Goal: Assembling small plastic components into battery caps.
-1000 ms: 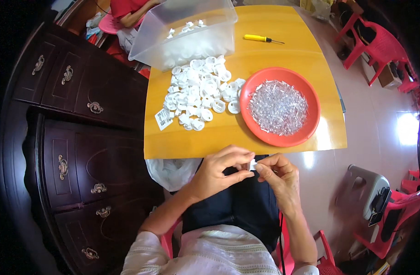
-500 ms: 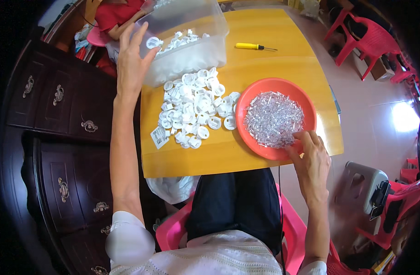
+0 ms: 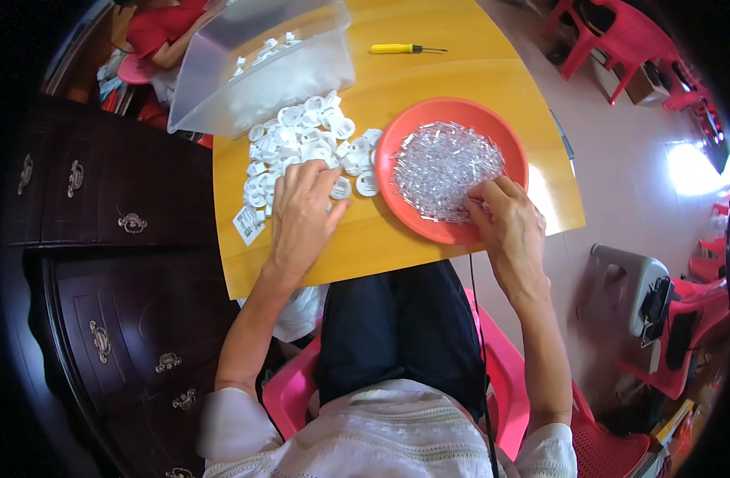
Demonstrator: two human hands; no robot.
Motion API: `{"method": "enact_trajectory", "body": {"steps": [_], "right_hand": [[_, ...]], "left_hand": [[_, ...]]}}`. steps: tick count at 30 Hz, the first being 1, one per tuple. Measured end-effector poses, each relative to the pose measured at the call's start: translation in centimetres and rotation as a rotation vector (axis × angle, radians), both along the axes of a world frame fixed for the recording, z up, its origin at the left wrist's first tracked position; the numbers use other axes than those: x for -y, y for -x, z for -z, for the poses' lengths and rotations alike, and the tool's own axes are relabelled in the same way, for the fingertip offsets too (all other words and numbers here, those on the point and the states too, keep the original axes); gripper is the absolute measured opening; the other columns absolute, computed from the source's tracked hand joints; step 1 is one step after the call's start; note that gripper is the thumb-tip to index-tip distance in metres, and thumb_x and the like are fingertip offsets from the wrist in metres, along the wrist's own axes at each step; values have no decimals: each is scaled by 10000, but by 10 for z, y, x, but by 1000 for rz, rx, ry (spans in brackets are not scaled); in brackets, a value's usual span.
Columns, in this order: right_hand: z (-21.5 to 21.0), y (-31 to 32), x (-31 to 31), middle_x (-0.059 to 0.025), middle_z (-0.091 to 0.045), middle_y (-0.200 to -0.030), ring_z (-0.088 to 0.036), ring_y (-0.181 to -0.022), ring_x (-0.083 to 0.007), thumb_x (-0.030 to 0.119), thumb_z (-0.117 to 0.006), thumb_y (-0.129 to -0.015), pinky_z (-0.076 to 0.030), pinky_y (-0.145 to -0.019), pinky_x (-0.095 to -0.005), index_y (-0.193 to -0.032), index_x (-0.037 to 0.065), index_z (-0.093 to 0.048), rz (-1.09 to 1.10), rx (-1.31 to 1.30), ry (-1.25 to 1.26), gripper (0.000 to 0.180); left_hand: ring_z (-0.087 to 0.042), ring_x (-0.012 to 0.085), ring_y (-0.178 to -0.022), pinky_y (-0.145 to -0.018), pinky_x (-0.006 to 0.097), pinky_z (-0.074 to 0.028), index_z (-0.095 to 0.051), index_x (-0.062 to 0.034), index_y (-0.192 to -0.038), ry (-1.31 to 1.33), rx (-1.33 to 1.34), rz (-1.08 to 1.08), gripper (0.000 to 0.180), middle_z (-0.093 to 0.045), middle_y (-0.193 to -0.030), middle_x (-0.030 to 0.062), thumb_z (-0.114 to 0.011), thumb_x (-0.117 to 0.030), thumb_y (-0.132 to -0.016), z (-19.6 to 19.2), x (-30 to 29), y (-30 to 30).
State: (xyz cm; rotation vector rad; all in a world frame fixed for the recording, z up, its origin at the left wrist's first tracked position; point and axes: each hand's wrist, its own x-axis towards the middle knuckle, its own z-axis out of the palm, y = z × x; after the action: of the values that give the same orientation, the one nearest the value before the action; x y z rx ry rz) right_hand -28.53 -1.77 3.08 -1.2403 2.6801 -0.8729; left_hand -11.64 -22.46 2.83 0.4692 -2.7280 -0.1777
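Observation:
My left hand (image 3: 303, 209) reaches over the near edge of a heap of small white round plastic parts (image 3: 301, 131). Its thumb and fingers are apart, and no part shows between them. On the right, a round orange-red bowl (image 3: 390, 195) holds a mass of thin clear rod-like pieces (image 3: 445, 167). At the bowl's near right side my right hand (image 3: 504, 223) has its thumb and forefinger drawn together at the clear pieces. Whatever lies between those fingertips is hidden.
Behind the heap stands a translucent plastic bin (image 3: 293, 84) with more white parts inside. A yellow-handled screwdriver (image 3: 397, 48) lies on the yellow tabletop (image 3: 453, 80). A printed label (image 3: 247, 225) sits by the heap. Dark drawers (image 3: 102, 191) stand left; a person in red sits beyond the bin.
My left hand has come back from the bin, where it held a white round part, to the heap, and that part is gone from its fingers. My right hand stays at the bowl.

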Motion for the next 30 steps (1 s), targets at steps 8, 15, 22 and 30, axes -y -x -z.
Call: {"method": "enact_trajectory", "body": {"steps": [8, 15, 22, 30], "right_hand": [[1, 5, -6, -111, -597, -874, -605, -918, -311, 123, -625, -825, -503, -722, -436, -862, 42, -617, -45, -43, 5, 89], [-5, 9, -5, -123, -634, -878, -638, -834, -305, 114, -619, -856, -512, -714, -416, -868, 25, -626, -7, 125, 139, 90], [-3, 11, -6, -80, -661, -854, -646, -720, -121, 162, -586, -957, -542, -629, -249, -950, -1, -619, -5, 1105, 554, 167], [-15, 3, -29, -104, -676, -942, -669, -823, -132, 132, -578, -955, -561, -767, -241, -1080, -30, -619, -49, 1351, 591, 209]], "left_hand": [[-525, 267, -997, -843, 382, -406, -639, -44, -1035, 40, -65, -20, 360, -581, -1052, 71, -757, -100, -700, -6, -2, -2], [-576, 264, -1003, -848, 361, -452, -635, -30, -1086, -195, -250, -36, 357, -601, -1073, 96, -743, -62, -748, -30, -34, -3], [-604, 123, -964, -853, 251, -486, -564, 19, -1169, -1223, -500, 117, 335, -620, -1068, 74, -670, 7, -851, -4, -84, 5], [-630, 165, -960, -861, 283, -497, -500, 32, -1257, -1569, -498, 37, 389, -616, -1083, 111, -623, -44, -896, 14, -120, -11]]}}
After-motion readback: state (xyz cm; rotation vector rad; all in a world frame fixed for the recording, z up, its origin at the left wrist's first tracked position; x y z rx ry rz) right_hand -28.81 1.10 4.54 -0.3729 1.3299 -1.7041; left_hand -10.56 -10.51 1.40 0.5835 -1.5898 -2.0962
